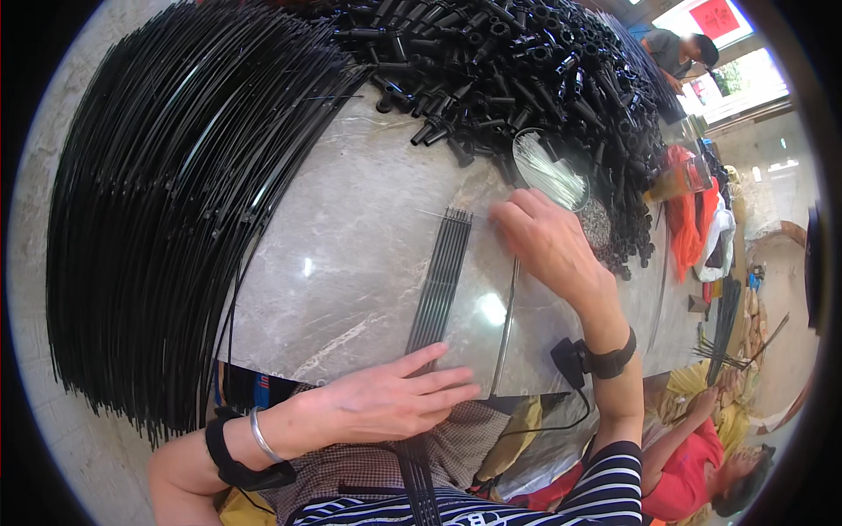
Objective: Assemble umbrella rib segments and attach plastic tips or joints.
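Note:
My left hand (399,399) lies flat, fingers stretched out, across a row of thin black rods (438,289) set side by side. The rods run over the table's near edge toward my lap, and their far ends line up near the table's middle. A thin pale strand (431,213) lies by those ends. To the right, my right hand (551,250) is closed, its fingertips pinched together; what they hold, if anything, I cannot make out. It is just in front of a round dish (517,149) of thin whitish sticks (553,174). A single thin rod (507,324) lies below that hand.
A large stack of long black rods (167,202) covers the left side. Black tubular plastic parts (491,61) are heaped at the back, with small clear pieces (596,223) beside the dish. A person in red (688,465) handles rods at right; another person (675,53) is at far right.

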A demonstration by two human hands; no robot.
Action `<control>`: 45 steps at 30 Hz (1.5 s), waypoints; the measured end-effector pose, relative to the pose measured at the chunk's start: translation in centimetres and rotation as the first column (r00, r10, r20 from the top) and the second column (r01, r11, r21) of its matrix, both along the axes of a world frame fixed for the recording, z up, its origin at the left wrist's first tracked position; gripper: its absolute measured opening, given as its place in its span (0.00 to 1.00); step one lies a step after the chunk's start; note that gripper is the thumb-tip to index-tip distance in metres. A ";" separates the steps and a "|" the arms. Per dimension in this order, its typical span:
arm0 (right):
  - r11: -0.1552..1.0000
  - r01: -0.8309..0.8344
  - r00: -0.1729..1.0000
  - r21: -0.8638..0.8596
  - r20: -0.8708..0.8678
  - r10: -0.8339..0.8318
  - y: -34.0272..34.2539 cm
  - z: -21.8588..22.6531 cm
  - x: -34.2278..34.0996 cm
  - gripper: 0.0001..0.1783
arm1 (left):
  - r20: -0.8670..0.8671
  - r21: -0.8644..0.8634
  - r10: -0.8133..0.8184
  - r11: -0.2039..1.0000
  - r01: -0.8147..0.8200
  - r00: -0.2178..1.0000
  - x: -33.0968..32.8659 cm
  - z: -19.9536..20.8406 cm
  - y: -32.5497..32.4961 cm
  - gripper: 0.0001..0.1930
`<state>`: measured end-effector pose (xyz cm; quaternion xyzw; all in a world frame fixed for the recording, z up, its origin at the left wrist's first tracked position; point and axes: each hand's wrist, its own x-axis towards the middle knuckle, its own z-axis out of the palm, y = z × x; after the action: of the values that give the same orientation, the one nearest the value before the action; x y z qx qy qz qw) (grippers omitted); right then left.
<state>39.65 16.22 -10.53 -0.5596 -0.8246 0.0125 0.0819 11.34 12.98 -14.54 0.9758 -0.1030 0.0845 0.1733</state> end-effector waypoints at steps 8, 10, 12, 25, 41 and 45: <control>0.994 0.088 0.996 0.057 -0.018 -0.087 -0.7 -0.5 0.4 0.06 | -0.019 -0.005 -0.010 1.000 0.010 1.000 0.1 0.1 0.0 0.16; 0.994 0.084 0.996 0.071 -0.043 -0.081 -0.8 -0.5 0.4 0.06 | -0.027 0.007 -0.013 1.000 0.013 1.000 0.2 0.3 0.0 0.16; 0.993 0.082 0.995 0.085 -0.067 -0.077 -0.8 -0.5 0.3 0.06 | -0.038 0.015 -0.015 1.000 0.015 0.999 0.3 0.4 0.1 0.16; 0.987 0.115 0.993 0.114 -0.002 -0.115 -0.6 -1.4 -0.3 0.04 | -0.070 -0.010 0.000 1.000 -0.001 0.998 0.2 0.6 0.0 0.15; 0.984 0.080 0.997 0.162 -0.004 -0.081 -0.7 -1.8 -0.5 0.04 | -0.118 0.028 0.010 1.000 -0.007 0.993 0.4 0.9 -0.1 0.15; 0.976 0.108 0.994 0.187 -0.028 -0.104 -0.9 -1.9 -0.3 0.04 | -0.131 0.025 0.016 1.000 -0.013 0.991 0.6 1.1 -0.2 0.15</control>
<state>39.33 15.34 -12.47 -0.5923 -0.7903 -0.0651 0.1424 11.94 12.82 -13.47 0.9820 -0.0854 0.0199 0.1672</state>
